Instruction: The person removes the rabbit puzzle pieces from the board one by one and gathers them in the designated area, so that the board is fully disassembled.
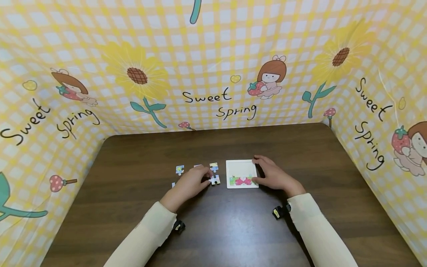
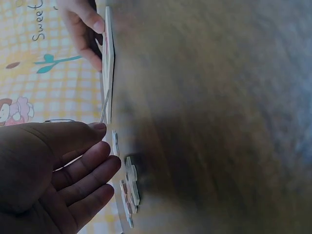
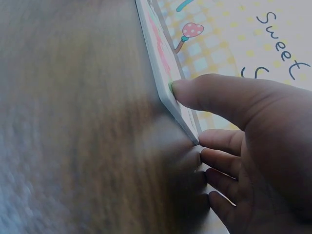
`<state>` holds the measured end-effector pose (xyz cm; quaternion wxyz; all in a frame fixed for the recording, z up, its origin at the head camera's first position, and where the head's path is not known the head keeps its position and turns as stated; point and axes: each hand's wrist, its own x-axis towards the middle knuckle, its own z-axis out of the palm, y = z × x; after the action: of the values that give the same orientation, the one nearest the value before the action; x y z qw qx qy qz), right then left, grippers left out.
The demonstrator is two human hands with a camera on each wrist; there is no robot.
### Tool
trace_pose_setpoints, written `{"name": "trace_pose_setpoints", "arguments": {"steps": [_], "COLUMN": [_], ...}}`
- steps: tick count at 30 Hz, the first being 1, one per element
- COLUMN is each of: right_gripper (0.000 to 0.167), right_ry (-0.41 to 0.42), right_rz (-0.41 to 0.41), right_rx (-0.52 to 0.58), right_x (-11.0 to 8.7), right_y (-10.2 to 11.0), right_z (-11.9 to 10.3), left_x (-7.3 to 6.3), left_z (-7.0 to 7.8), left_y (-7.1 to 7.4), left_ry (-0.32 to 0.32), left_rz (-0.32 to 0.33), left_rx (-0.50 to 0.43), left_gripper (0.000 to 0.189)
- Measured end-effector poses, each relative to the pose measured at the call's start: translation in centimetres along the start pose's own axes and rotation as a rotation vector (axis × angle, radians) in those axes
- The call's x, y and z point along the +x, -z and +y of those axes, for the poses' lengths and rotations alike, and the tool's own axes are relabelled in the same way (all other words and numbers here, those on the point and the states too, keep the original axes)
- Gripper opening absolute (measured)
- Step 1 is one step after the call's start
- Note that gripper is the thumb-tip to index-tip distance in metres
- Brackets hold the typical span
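My left hand pinches a jigsaw piece between thumb and fingers, left of the white puzzle tray. From the left wrist, that piece appears as a thin edge beside the thumb tip, tilted up. The tray lies flat, with a pink and green picture strip filling its near part. On the tray's right side, my right hand holds the rim: the right wrist view has the thumb on top and fingers along the edge. Loose jigsaw pieces lie around the left hand, some partly hidden beneath it.
Another loose piece lies between the left hand and the tray. The dark wooden table is bordered at the back and sides by yellow checked cloth. Each wrist wears a small black camera.
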<state>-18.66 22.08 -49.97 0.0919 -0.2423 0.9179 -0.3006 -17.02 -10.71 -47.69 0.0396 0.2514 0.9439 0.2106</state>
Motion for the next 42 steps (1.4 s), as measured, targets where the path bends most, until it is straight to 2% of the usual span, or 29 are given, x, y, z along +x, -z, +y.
{"name": "trace_pose_setpoints", "arguments": {"steps": [8, 29, 42], "right_gripper": [0.069, 0.069, 0.070], "right_ry": [0.010, 0.015, 0.011], "right_rz": [0.003, 0.010, 0.011], "right_rx": [-0.011, -0.011, -0.012], "right_x": [0.09, 0.15, 0.15], "right_y": [-0.06, -0.19, -0.17], "right_z": [0.08, 0.27, 0.38], "left_x": [-0.04, 0.20, 0.35], "left_z": [-0.15, -0.42, -0.43], "left_y": [-0.19, -0.75, -0.88], "left_ry": [-0.005, 0.027, 0.006], "left_rz": [0.005, -0.002, 0.000], "left_rx": [-0.018, 0.042, 0.058], "left_gripper": [0.017, 0.017, 0.017]}}
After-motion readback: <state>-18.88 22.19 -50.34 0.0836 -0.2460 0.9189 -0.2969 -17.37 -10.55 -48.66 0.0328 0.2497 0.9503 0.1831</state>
